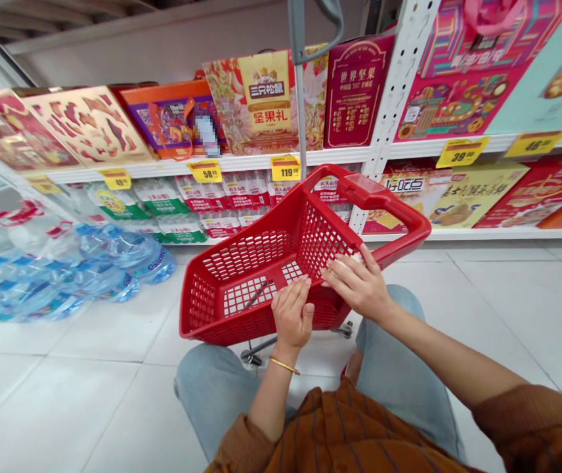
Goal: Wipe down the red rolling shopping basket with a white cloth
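Observation:
A red plastic shopping basket on small wheels stands tilted on the tiled floor in front of my knees. It holds nothing I can see. My left hand curls over the basket's near rim, fingers bent around the edge. My right hand rests on the same rim to the right, fingers pressed over the mesh wall. The basket's red handle arches up at the far right, and a grey pull bar rises from behind it.
Shelves with gift boxes and yellow price tags run across the back. Packs of bottled water fill the lower shelf. Large blue water jugs lie stacked on the floor at left. White floor tiles spread to the right.

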`<state>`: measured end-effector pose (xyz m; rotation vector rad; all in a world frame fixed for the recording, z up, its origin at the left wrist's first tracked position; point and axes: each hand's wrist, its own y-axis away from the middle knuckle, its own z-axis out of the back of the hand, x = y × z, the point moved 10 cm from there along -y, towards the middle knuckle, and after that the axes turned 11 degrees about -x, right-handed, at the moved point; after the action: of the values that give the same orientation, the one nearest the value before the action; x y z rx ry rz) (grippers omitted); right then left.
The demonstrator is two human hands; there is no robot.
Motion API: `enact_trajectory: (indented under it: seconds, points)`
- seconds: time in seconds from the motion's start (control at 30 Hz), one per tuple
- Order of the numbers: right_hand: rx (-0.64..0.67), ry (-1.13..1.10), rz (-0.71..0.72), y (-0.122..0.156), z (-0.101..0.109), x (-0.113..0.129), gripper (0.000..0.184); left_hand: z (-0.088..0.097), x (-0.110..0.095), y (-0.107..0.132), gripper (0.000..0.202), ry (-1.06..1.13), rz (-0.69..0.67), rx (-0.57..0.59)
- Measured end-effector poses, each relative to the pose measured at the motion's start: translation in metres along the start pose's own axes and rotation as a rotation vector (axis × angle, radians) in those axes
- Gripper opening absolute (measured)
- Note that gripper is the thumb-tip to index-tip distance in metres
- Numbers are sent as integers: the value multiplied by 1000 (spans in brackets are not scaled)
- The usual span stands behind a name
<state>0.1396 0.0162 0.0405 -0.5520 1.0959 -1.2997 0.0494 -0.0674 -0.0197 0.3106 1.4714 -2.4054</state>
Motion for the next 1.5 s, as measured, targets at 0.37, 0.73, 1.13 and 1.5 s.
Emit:
enact_trajectory:
  seconds: [0.37,0.73,1.13,1.5]
  points:
    - [-90,14,-79,21,20,-42,27,1,3,1,49,22,-27,-15]
    - [-228,-10,-293,13,29,-58,27,-12,-45,-69,51,-18,-72,50]
    - [-450,113,-365,35,14,-53,32,-57,-54,-66,77,116,-113,246]
    - [-456,127,-426,67,-5,-43,35,-57,-51,-65,79,136,-93,254]
